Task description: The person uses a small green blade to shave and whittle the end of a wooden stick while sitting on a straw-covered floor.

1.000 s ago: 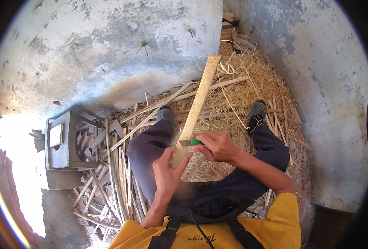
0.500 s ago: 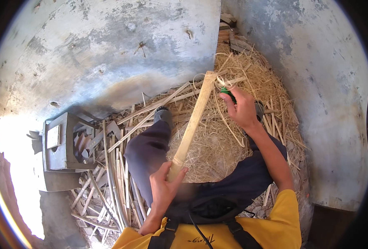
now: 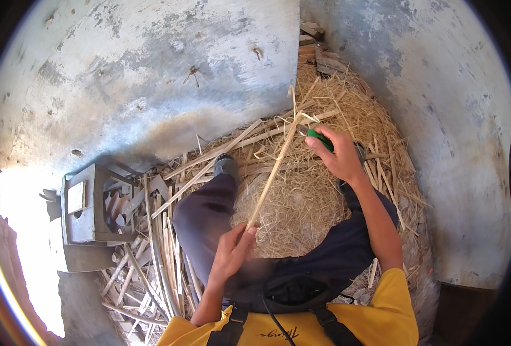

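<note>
Lying abt held strip (image 3: 273, 173): shavings (image 3: 293, 222), slats (image 3: 215, 151)

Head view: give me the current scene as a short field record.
left hand: gripping near end of bamboo strip
right hand: holding green-handled knife by strip's far end
strip: narrow edge toward camera, slanting away to the right
floor: fine pale shavings between the legs; loose strips at left
left side: grey open-sided box
walls: weathered, patchy grey

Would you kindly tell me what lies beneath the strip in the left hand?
Loose, pale shavings spread beneath the strip; the ground they cover cannot be seen.
</note>
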Demonstrator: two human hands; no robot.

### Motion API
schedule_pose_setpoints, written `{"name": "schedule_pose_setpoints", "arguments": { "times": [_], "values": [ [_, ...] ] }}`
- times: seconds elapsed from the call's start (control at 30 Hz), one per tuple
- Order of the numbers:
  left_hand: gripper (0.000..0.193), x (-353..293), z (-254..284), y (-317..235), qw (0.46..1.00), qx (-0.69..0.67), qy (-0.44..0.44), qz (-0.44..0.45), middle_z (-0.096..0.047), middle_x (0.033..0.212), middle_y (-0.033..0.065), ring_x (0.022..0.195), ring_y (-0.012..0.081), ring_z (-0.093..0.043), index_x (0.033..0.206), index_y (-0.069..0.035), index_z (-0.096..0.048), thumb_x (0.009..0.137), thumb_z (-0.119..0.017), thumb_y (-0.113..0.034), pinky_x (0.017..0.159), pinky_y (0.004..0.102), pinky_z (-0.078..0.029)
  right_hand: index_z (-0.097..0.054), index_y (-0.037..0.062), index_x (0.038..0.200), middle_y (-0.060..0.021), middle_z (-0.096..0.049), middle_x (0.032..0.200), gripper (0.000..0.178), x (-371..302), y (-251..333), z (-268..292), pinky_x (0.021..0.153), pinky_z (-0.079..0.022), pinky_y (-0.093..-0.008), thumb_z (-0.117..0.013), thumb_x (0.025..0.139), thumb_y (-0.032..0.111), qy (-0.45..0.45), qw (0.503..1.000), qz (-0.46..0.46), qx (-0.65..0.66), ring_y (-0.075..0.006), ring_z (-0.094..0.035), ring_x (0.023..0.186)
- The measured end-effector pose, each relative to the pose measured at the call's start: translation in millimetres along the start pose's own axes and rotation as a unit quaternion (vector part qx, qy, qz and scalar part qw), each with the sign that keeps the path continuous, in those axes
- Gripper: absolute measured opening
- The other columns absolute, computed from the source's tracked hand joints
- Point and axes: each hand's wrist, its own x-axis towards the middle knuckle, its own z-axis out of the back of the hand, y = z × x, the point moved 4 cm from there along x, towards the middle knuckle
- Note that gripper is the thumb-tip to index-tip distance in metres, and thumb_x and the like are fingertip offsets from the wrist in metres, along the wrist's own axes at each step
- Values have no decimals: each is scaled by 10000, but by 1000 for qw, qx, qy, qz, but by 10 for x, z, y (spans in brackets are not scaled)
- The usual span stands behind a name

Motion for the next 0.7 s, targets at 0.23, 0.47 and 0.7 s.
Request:
{"name": "schedule_pose_setpoints", "arguments": {
  "times": [0.23,0.47,0.7],
  "values": [
    [355,60,-21,-2,983,158,-68,-65,-582,701,10,591,97,-576,1210,15,-694,1166,-509,-285,561,315,-467,-739,51,1014,-80,-672,718,364,-89,19,131,565,-463,-374,-756,1023,414,-47,981,102,-158,-212,-615,576],
    [515,56,-25,5,998,-41,54,3,-486,668,-6,599,118,-556,1250,40,-662,1195,-384,-391,586,323,-463,-760,67,1128,-25,-732,853,268,-96,86,246,736,-520,-312,-779,1011,307,-94,990,-76,74,-125,-694,798],
    [654,29,-70,119,981,-18,187,53,-632,713,56,720,178,-612,1295,68,-648,1175,-307,-477,809,330,-510,-731,24,1312,-69,-781,1050,373,-45,-1,196,818,-526,-283,-779,1010,236,-54,937,-150,312,-117,-700,908]
  ]
}}
